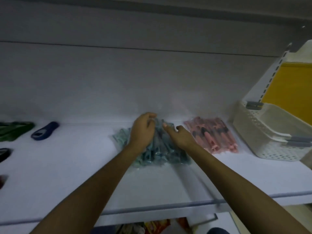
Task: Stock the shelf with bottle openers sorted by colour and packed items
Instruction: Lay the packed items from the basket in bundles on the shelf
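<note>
We have the teal packs [162, 149] in the middle of the shelf [67, 166], just beside the pink packs [214, 134], probably to group colours. Our left hand [143, 130] curls over their back edge, likely squaring the pile. Our right hand [182, 137] touches them, its grip too blurred to tell.

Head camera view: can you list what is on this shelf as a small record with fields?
Shelf: white
Left hand: grips top of blue-green packs
Right hand: touches the same packs
Pink pack: flat, just right of them
Basket: white, far right
Dark blue opener: left
Green openers: far left edge
</note>
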Tool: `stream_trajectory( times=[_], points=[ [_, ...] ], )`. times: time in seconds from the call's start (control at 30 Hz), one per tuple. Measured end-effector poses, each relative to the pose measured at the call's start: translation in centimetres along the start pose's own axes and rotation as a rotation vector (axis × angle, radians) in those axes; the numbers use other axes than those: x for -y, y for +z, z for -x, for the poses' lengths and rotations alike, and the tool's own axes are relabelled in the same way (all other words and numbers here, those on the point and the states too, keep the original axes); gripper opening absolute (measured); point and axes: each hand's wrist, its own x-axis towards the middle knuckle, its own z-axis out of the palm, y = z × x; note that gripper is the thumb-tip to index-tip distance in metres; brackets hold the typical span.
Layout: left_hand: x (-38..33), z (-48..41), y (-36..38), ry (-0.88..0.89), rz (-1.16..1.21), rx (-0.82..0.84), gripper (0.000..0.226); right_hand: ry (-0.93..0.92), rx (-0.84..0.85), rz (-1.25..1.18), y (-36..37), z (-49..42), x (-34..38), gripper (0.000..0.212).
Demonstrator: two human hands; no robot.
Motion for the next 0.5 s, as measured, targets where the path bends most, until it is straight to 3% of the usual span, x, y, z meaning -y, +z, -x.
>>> stream_trajectory(
  times=[0.1,0.27,0.4,0.5],
  points=[
    [1.5,-0.3,-3.3,-0.171,-0.161,-0.04,0.027,-0.026,0.021,-0.113,0.5,-0.4,1.0,0.079],
    [2.9,-0.2,-5.7,-0.44,-0.24,0.152,0.025,0.129,0.106,-0.195,0.5,-1.8,0.9,0.072],
    [1.8,-0.5,-4.8,-0.329,-0.336,0.178,0.021,0.168,0.168,-0.252,-1.1,-2.1,1.0,0.053],
    [0.5,-0.6,-3.5,-0.215,-0.378,0.228,0.027,0.197,0.226,-0.277,-2.1,-2.1,1.5,0.075]
  ],
)
